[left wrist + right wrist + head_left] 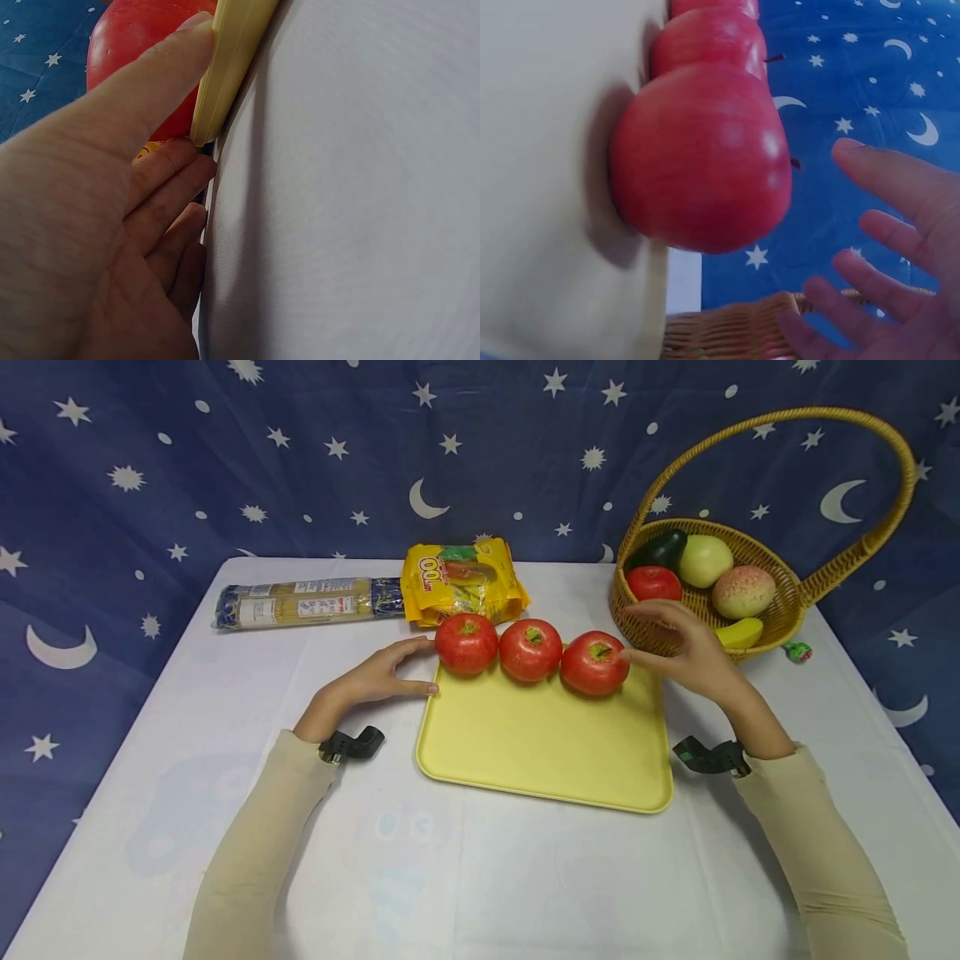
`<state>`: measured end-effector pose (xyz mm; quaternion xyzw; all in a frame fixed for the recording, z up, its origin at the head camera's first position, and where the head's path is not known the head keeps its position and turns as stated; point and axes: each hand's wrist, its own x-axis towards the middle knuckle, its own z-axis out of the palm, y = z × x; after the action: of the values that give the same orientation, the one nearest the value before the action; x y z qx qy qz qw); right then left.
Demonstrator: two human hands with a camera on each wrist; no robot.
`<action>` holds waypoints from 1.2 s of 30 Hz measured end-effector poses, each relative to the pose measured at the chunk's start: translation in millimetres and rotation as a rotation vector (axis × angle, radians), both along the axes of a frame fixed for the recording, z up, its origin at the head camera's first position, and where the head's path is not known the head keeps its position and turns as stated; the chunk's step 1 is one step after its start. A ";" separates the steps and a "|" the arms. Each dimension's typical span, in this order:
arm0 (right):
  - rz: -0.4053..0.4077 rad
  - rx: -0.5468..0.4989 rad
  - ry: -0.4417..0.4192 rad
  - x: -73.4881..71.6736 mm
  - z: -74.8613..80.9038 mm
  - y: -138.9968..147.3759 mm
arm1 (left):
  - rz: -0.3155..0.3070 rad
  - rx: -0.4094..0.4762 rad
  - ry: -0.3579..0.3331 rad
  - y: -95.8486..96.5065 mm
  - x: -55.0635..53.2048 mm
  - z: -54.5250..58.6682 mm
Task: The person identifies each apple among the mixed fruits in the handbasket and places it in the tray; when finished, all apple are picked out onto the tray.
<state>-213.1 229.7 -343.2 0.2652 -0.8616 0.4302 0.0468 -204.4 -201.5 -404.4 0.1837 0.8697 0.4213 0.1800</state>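
Three red apples, the left one [467,645], the middle one [530,650] and the right one [595,663], stand in a row along the back of a yellow tray [540,747]. At the tray's left side is my left hand [375,675], thumb tip right at the rim and fingers stretched out beside the left apple. In the left wrist view that thumb [150,82] overlaps the red apple and the tray edge. My right hand [693,652] hovers by the right apple, fingers spread and holding nothing. The right wrist view shows a gap between its thumb [885,169] and the apple [701,157].
A wicker basket [791,578] with a tall handle stands at the back right, holding several fruits and vegetables. Spaghetti in a long pack [300,603] and a yellow bag [465,581] lie at the back left. A small green-red item [798,652] sits beside the basket.
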 end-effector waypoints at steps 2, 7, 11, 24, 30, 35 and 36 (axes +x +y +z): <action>-0.009 -0.017 -0.001 -1.5 1.1 3.0 | 0.001 0.000 0.000 -0.2 0.0 -0.3; -0.020 -0.070 0.011 -4.0 8.9 9.6 | -0.004 0.003 0.001 -1.7 -0.3 -0.8; -0.014 -0.108 -0.007 -8.9 16.2 14.6 | -0.005 0.007 0.007 -2.2 -0.3 -1.0; -0.029 -0.180 -0.130 -37.3 17.6 39.8 | -0.003 0.016 -0.003 -2.0 -1.3 -4.1; -0.052 -0.139 -0.183 -48.5 12.6 49.7 | -0.002 0.009 -0.007 -1.5 -0.4 -2.3; -0.107 -0.082 -0.232 -56.8 7.9 57.6 | 0.002 0.001 -0.003 -2.1 0.1 -1.6; -0.117 -0.071 -0.238 -58.5 7.1 58.9 | 0.002 0.000 -0.003 -2.1 0.0 -1.8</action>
<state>-271.5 288.6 -336.1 0.1595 -0.8594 0.4853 -0.0215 -204.4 -203.6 -406.3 0.1823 0.8696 0.4219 0.1806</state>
